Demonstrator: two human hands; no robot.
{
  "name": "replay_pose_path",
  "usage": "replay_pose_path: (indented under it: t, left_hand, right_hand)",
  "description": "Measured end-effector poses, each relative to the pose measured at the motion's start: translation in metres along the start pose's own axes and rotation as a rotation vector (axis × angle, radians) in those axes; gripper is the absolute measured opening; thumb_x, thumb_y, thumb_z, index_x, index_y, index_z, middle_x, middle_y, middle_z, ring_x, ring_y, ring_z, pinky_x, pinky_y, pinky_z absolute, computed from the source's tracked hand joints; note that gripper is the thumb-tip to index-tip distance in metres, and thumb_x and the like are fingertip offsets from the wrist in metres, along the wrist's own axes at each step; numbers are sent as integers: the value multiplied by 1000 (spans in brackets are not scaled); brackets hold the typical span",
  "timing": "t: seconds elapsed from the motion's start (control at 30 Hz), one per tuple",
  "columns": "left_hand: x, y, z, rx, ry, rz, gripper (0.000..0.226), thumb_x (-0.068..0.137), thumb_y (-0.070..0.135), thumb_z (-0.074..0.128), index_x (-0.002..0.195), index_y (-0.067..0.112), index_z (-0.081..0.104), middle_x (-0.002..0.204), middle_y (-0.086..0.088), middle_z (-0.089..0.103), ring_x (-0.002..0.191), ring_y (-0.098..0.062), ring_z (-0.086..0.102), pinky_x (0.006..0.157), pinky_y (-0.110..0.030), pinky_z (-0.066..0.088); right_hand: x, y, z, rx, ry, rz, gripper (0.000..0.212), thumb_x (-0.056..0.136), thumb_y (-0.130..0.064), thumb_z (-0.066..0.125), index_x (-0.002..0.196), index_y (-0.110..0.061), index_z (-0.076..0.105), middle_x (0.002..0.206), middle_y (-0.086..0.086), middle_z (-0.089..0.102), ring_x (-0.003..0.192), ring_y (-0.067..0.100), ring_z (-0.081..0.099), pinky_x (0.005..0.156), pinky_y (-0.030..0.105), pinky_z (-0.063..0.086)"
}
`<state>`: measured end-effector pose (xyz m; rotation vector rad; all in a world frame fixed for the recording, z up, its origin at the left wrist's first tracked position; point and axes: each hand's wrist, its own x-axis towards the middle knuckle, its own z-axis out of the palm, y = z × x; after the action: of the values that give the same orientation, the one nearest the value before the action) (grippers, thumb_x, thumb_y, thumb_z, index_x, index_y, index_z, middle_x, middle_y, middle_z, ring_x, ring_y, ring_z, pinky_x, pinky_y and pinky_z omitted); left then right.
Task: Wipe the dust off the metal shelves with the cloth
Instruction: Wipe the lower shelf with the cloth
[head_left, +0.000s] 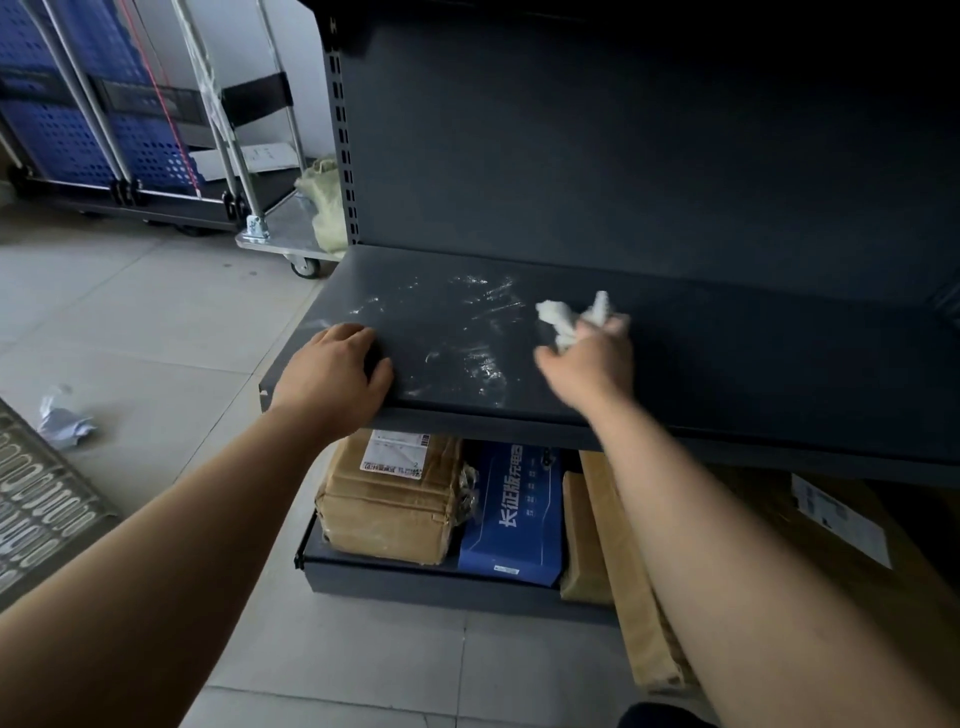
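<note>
Clutching the white cloth (555, 315) in our right grip (589, 364), we rest our left grip (332, 371) open, nine o'clock, on the dusty shelf (737, 364).

A blue box (511, 512) with white writing stood upright. Just to the left of it sat a fat brown cardboard parcel (384, 512) with a white label (397, 452) on top. Just to the right of the blue box stood a thin brown parcel (584, 540). Further right lay a big flat brown box (769, 499) with its own white label (839, 519).

Far to the left of the blue box, a crumpled ball of paper (62, 421) lay on the pale floor tiles (156, 312), near a metal grate (36, 499) with long holes. Far back and to the left of the blue box stood a silver trolley (283, 228) with a small wheel (305, 267). A yellowish sack (327, 202) lay on it. Left of the trolley were blue crates (67, 140) full of little holes.
</note>
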<state>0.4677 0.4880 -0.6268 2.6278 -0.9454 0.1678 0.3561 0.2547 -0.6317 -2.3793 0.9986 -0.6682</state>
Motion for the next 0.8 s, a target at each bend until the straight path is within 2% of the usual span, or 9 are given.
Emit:
replay_pose_path:
  t: [0.17,0.3,0.37,0.47,0.5,0.53,0.6,0.7,0.8]
  left_hand:
    - [12,17,5,-19,-4,24,28,89,34,45,99,12,58,115,-8,58,104,-31,53,80,-37,43]
    - [25,26,5,-19,-14,26,33,91,35,45,108,11,58,123,-8,56,111,-31,51,84,-36,43]
    - [32,31,4,-24,-13,29,37,92,34,45,118,10,57,128,-9,54,117,-31,48,91,-37,42]
    - [43,30,3,-27,-13,22,36,92,32,46,118,10,58,127,-10,54,116,-31,49,92,-37,42]
    - [46,27,4,-21,-24,22,36,92,33,45,118,12,58,127,-9,54,115,-31,49,92,-38,42]
    - [48,24,6,-13,-42,22,36,91,33,44,118,14,59,127,-8,54,115,-31,50,91,-38,43]
    - [49,19,12,-4,-61,19,37,91,34,43,120,17,58,131,-5,53,116,-30,50,93,-38,43]
    - [48,16,18,-9,-25,10,40,91,33,45,126,19,56,135,-1,51,120,-28,48,96,-37,41]
    - [48,17,19,4,3,6,39,91,32,45,127,19,55,136,0,50,121,-27,47,95,-36,41]
  right_hand:
    - [7,-35,23,212,-158,-97,47,85,-1,48,128,-17,58,134,10,42,109,22,56,97,19,41]
    - [44,-6,-3,251,70,-1,45,86,1,43,126,-14,59,130,11,45,98,20,57,75,-1,41]
    - [67,28,-23,186,138,130,48,85,-2,44,131,-13,53,137,22,41,117,33,47,84,8,35]
    - [85,75,-37,-38,178,193,50,88,-12,48,138,-11,41,149,26,27,133,43,30,72,15,25]
    - [85,84,-37,-62,178,184,50,91,-21,48,140,-16,38,152,19,24,136,39,29,76,10,30]
    - [87,92,-30,-111,169,153,50,91,-30,48,139,-24,36,153,15,23,138,35,26,96,19,35]
    - [92,94,-21,-212,159,129,44,89,-35,49,132,-34,41,151,12,25,136,32,23,109,39,33]
    - [100,69,-6,-116,53,140,48,86,-15,48,127,-40,49,144,8,30,131,25,33,105,31,38]
    - [96,26,18,-76,-60,50,42,84,-16,50,123,-31,56,138,8,38,124,25,44,99,23,37]
